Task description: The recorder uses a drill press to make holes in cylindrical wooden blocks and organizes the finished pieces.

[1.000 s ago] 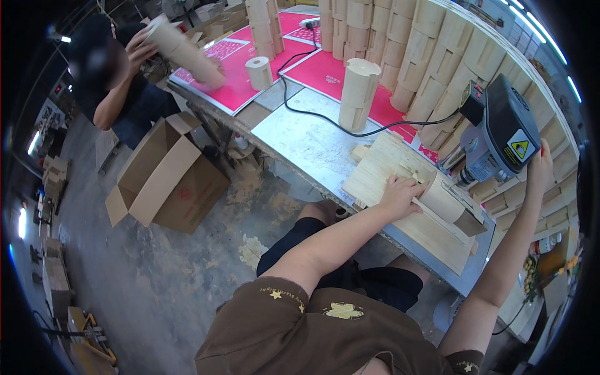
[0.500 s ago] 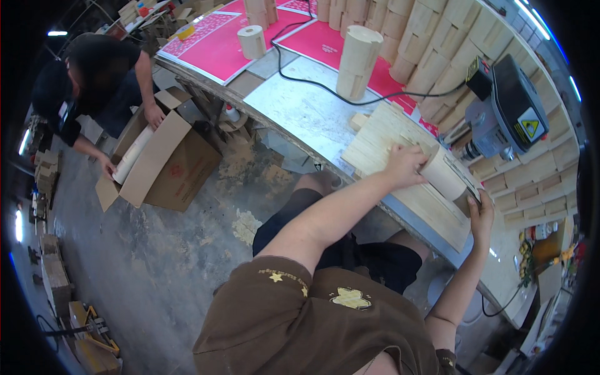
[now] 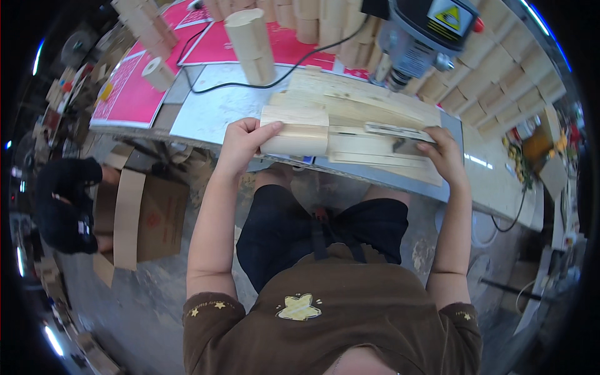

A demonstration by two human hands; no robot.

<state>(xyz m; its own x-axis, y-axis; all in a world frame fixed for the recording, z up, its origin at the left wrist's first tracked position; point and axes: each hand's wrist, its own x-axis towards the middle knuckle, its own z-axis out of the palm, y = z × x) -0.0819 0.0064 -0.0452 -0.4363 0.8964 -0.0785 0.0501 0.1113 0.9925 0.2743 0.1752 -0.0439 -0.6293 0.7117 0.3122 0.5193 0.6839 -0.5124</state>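
Note:
My left hand (image 3: 245, 145) is closed round the left end of a pale wooden cylinder (image 3: 300, 147), its thumb on top. A flat, lengthwise recess runs along the cylinder, which lies on its side over wooden boards (image 3: 375, 156) on the bench. In my right hand (image 3: 445, 156), a narrow, light strip with dark edges (image 3: 403, 130) is pinched, pointing left toward the cylinder; its kind is unclear. Below the strip, a dark grey flat piece (image 3: 409, 146) touches the fingers. Above the boards hangs a drill press (image 3: 415, 37) with its chuck (image 3: 395, 80) pointing down.
Stacked wooden cylinders (image 3: 487, 87) line the bench's back and right. One upright cylinder (image 3: 251, 47) stands on the white sheet, a black cable (image 3: 275, 85) running past it. At left, a co-worker (image 3: 65, 200) bends over a cardboard box (image 3: 162, 215). Pink sheets (image 3: 134, 94) cover the bench's far left.
My view has swung right toward the bench. The cylinder has come away from under the drill toward me, now lying crosswise. My right hand has drawn apart from it with the strip.

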